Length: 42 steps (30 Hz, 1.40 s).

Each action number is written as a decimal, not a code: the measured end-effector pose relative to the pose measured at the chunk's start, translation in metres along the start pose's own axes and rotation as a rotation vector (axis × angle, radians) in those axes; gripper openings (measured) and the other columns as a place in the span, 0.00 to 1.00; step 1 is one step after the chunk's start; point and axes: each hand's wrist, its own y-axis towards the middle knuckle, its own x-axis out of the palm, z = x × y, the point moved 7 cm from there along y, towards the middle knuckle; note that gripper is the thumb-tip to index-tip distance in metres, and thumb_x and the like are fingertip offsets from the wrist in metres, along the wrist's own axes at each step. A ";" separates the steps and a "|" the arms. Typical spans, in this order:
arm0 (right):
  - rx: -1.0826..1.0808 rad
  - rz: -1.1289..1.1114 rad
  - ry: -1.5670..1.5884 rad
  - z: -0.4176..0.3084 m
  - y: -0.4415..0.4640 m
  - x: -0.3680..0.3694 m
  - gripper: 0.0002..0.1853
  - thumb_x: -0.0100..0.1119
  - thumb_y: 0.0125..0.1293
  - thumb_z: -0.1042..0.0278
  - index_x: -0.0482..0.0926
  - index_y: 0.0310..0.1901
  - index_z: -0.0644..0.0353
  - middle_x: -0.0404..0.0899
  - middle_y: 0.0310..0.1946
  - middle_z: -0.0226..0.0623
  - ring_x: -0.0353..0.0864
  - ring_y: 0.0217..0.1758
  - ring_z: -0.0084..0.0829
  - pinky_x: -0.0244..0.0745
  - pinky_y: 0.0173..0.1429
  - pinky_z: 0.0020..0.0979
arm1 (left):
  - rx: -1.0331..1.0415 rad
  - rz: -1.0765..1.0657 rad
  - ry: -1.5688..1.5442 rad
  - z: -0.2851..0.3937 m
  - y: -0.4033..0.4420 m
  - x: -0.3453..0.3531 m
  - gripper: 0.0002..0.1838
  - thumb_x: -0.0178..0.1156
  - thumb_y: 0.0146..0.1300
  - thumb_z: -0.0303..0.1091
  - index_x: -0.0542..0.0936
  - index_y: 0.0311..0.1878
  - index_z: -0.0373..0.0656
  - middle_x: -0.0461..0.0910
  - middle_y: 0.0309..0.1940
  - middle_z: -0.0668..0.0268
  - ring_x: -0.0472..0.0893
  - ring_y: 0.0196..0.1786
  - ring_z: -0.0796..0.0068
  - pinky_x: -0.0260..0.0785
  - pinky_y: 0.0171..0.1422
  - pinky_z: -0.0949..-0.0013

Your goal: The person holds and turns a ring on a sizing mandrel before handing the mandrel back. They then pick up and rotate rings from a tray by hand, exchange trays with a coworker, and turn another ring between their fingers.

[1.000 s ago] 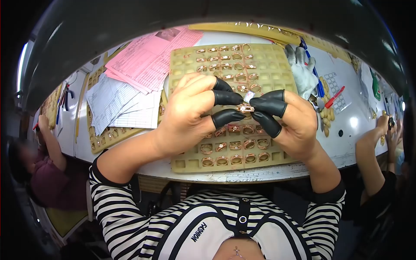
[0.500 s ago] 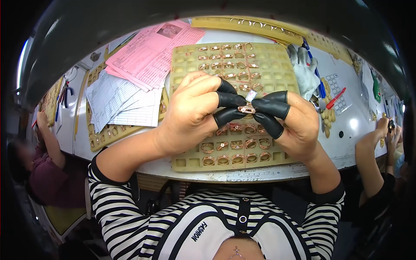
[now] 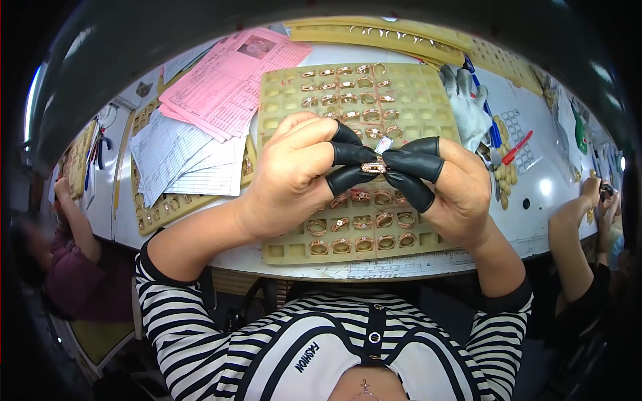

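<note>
A rose-gold ring (image 3: 373, 168) with a small tag (image 3: 384, 145) standing up beside it is held between both hands. Black rubber covers sit on the fingertips. My left hand (image 3: 299, 160) pinches the ring from the left with thumb and fingers. From the right, my right hand (image 3: 449, 180) closes its thumb and fingers on the ring's other side, near the tag. Directly below lies a pale yellow tray (image 3: 281, 251) with rows of square pockets, many holding similar rings (image 3: 363, 245). Part of the tray is hidden under my hands.
Pink printed sheets (image 3: 221, 80) and white forms (image 3: 187, 157) overlap another ring tray (image 3: 160, 217) at left. At right lie a grey-white glove (image 3: 466, 110), a red pen (image 3: 518, 148) and beige finger covers (image 3: 505, 177). Co-workers' arms (image 3: 572, 240) show at both sides.
The ring and my fingertips have shifted slightly left, and the ring's tilt has changed a little. Both hands keep their pinch. The whole view has moved slightly.
</note>
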 end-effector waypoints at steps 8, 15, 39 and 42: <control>0.009 -0.002 0.013 0.001 -0.001 0.001 0.14 0.72 0.47 0.75 0.84 0.38 0.63 0.79 0.28 0.37 0.79 0.26 0.36 0.72 0.28 0.33 | 0.009 0.021 -0.010 -0.001 -0.002 0.002 0.08 0.72 0.50 0.31 0.85 0.35 0.43 0.79 0.30 0.67 0.77 0.35 0.66 0.66 0.46 0.66; 0.051 0.000 0.016 0.004 -0.001 0.001 0.12 0.71 0.49 0.76 0.84 0.38 0.62 0.79 0.27 0.37 0.79 0.25 0.36 0.72 0.27 0.33 | 0.010 0.036 -0.003 0.000 -0.002 -0.002 0.11 0.73 0.48 0.30 0.85 0.36 0.43 0.80 0.31 0.66 0.77 0.36 0.65 0.67 0.46 0.65; 0.102 -0.015 0.029 0.006 -0.001 0.001 0.12 0.70 0.53 0.76 0.84 0.41 0.62 0.81 0.30 0.39 0.80 0.26 0.36 0.72 0.29 0.32 | -0.013 0.074 0.016 0.001 -0.003 -0.004 0.13 0.73 0.45 0.28 0.83 0.37 0.43 0.80 0.33 0.64 0.79 0.38 0.62 0.68 0.48 0.64; 0.050 -0.019 0.023 0.005 0.000 0.000 0.13 0.71 0.52 0.76 0.84 0.40 0.63 0.82 0.31 0.39 0.81 0.28 0.37 0.73 0.30 0.32 | -0.012 0.081 0.025 0.001 -0.003 -0.005 0.13 0.73 0.45 0.29 0.83 0.36 0.42 0.80 0.34 0.64 0.79 0.38 0.62 0.68 0.48 0.63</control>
